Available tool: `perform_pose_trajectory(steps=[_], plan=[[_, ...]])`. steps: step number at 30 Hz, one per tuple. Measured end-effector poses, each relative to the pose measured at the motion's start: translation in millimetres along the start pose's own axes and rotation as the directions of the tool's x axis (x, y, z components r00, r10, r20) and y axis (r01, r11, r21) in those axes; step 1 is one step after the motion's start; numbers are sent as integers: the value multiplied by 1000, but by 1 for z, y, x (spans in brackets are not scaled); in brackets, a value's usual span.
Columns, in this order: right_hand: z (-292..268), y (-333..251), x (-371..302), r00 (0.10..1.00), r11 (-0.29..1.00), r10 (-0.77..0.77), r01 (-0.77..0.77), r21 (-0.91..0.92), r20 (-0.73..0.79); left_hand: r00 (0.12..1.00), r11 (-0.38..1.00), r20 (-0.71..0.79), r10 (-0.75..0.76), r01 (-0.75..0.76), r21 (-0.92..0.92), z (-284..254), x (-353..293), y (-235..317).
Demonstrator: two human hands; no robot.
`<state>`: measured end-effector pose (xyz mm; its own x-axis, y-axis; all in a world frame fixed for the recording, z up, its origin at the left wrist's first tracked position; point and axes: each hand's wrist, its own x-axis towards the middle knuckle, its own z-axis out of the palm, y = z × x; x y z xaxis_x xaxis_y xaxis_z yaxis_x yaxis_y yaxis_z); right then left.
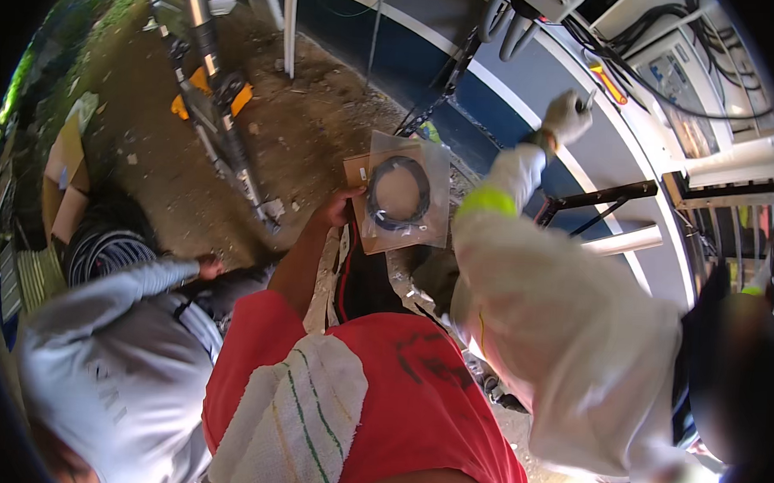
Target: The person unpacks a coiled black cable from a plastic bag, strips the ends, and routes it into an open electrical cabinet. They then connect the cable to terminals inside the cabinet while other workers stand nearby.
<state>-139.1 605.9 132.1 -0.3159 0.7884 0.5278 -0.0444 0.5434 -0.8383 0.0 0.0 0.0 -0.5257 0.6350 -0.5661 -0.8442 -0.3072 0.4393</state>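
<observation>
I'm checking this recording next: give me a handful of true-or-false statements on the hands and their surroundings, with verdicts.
1. The person's left hand holds a clear bag containing a coil. True.
2. The coil is bright yellow. False: it is dark.
3. A co-worker's gloved hand is raised near a tool with a yellow-and-red handle. True.
4. The striped towel lies on the ground. False: it drapes over the person's red shirt.
5. The person's right hand is out of view. True.

Just right of the left hand (343, 208), a coil (424, 194) inside a bag (433, 230); ahead-left, poles (210, 52); far left, a cable bundle (110, 254).
</observation>
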Motion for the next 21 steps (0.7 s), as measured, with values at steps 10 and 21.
perform_pose_trajectory(steps=[10,21], plan=[[-310,-160,-342,753,525,653,-378,-762,76,896,901,153,-418,387,194,-25,206,119],[-422,-243,-631,37,-147,953,-812,-565,-301,875,884,256,-412,315,346,60,229,132]])
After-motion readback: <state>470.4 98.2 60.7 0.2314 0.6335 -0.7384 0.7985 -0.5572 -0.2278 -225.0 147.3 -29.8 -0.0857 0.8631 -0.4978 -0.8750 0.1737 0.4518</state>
